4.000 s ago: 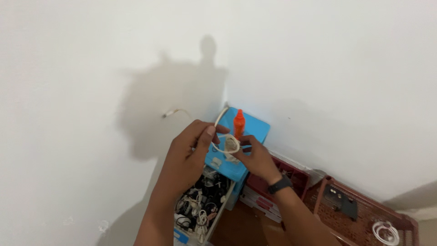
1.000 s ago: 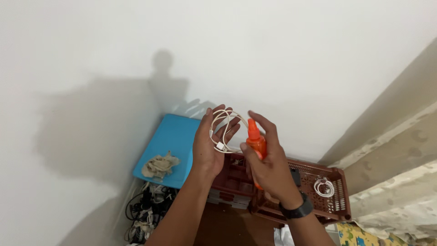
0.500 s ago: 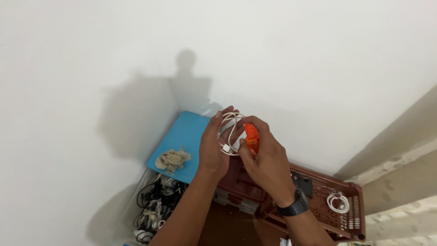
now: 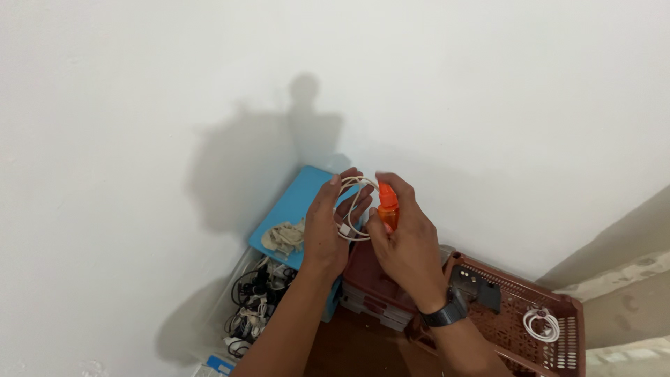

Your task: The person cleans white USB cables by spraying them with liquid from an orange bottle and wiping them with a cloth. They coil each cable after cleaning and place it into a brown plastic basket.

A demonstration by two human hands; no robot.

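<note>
My left hand [image 4: 324, 230] is raised palm-in and holds a coiled white cable [image 4: 351, 207] looped over its fingers. Close beside it, my right hand [image 4: 406, 241] grips a small orange spray bottle [image 4: 388, 207], index finger on top of the nozzle, which points toward the cable. A black band sits on my right wrist. Both hands hover above a blue lid [image 4: 296, 204] on which a crumpled beige cloth [image 4: 283, 237] lies.
A clear box of tangled black and white cables [image 4: 252, 307] sits under the blue lid. Red-brown plastic baskets [image 4: 558, 349] stand to the right, holding a black flat item [image 4: 478, 286] and a white coiled cable [image 4: 542, 324]. White walls meet behind.
Four seconds ago the cloth was in my right hand and the bottle stood on the lid; now the cloth lies on the lid and my right hand holds the bottle at the cable.
</note>
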